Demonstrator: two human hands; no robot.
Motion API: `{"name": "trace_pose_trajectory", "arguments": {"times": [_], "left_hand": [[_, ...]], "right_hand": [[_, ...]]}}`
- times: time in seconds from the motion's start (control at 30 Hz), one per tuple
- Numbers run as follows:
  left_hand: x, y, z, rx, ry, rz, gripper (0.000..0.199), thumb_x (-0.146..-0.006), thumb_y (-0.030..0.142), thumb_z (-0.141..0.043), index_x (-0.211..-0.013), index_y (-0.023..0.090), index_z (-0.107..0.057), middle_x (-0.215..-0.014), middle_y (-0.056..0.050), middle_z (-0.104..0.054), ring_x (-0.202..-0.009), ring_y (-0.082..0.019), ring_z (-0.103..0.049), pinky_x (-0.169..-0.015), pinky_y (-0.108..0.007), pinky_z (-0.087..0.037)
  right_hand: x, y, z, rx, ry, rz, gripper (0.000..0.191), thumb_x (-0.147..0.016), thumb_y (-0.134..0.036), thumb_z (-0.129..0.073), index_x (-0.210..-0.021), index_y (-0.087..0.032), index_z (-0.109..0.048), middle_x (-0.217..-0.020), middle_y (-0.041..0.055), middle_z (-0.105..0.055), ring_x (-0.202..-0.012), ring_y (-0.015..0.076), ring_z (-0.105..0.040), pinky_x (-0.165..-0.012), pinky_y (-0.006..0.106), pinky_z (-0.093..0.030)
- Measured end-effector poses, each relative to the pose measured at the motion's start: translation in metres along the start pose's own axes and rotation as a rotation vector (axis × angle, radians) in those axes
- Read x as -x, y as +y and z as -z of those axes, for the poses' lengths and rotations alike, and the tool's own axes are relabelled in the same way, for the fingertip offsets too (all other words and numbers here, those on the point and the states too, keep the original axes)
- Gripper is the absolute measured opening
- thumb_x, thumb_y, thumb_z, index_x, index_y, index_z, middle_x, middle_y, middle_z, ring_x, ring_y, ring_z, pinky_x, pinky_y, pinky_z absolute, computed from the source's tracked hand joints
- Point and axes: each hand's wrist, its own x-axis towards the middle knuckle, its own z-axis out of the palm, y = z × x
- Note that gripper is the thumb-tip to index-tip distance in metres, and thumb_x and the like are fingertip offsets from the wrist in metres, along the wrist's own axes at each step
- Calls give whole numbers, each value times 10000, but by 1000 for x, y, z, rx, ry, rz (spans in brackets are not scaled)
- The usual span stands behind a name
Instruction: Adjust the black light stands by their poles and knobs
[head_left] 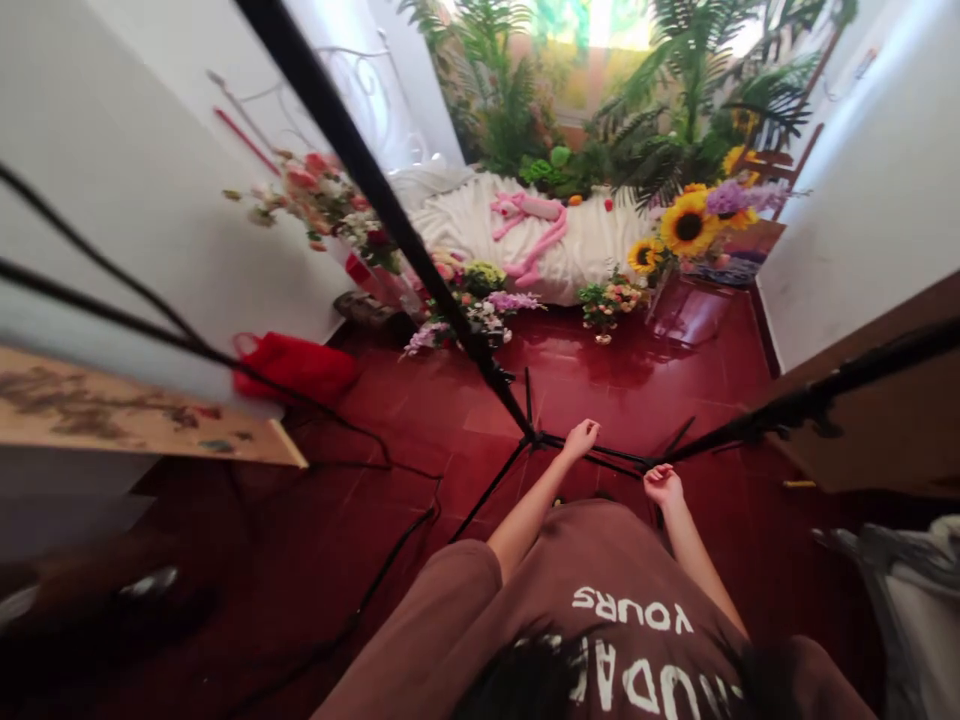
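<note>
My left hand [582,438] is held out in front of my brown shirt [600,545], its fingers curled together. No object shows in it. Just beyond it, two black stands have legs that meet near the floor; the left stand's pole [420,255] slants up to the upper left. My right hand [664,484] is raised at the right with fingers bent inward and nothing visible in them. Close to it is the foot of the right stand's pole [739,428]. Whether either hand touches a stand leg, I cannot tell.
Ahead, a white draped cloth [450,225] bears a pink plush toy [544,210]. Sunflowers [688,225], other flowers and palm leaves surround it. A red bag [296,365] and a painted scroll [142,410] are at left. Black cable [397,550] crosses the red floor [480,400].
</note>
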Motion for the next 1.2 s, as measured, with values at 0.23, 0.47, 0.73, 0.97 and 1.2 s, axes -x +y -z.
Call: {"name": "trace_pose_trajectory", "arguments": {"times": [0.23,0.47,0.73,0.97,1.2], "left_hand": [[-28,100,-82,106,-406,-84,259,-931,357,-478,-956,158,-642,-869,-64,-717,-787,-148,-680,-815,-309,-540],[-2,211,-162,379,-559,-503,520,-958,501,-435,-1365,178,-436,-1283,-145,-597,-1146,-180,-601,-1000,-333,-471],[15,240,-189,363,-549,-528,446,-963,488,-413,-1270,171,-476,-1073,-85,-646,-896,-149,-616,-858,-281,-488],[16,240,-190,345,-515,-540,404,-953,480,-431,-1205,172,-502,-1028,-83,-653,-859,-148,-613,-834,-286,-489],[18,241,-191,344,-498,-547,380,-955,474,-433,-1198,191,-507,-918,-45,-658,-758,-130,-605,-753,-267,-498]], "right_hand": [[23,-35,51,-266,90,98,183,-608,-31,-376,-565,-203,-330,-403,-67,-359,-304,69,-323,-376,142,-277],[56,-90,78,-437,27,221,204,-735,-41,-389,-624,-211,-376,-470,-69,-394,-369,66,-353,-405,142,-310],[85,-182,33,-132,-275,308,180,-955,-295,-441,-829,-219,-545,-609,-41,-534,-456,80,-428,-369,165,-312],[73,-236,27,584,-164,546,224,-800,-396,-705,-875,-205,-614,-798,-1,-702,-586,75,-556,-479,168,-392],[68,-271,33,932,-335,576,380,-664,-446,-778,-899,-179,-643,-849,22,-682,-689,104,-565,-620,232,-433]]}}
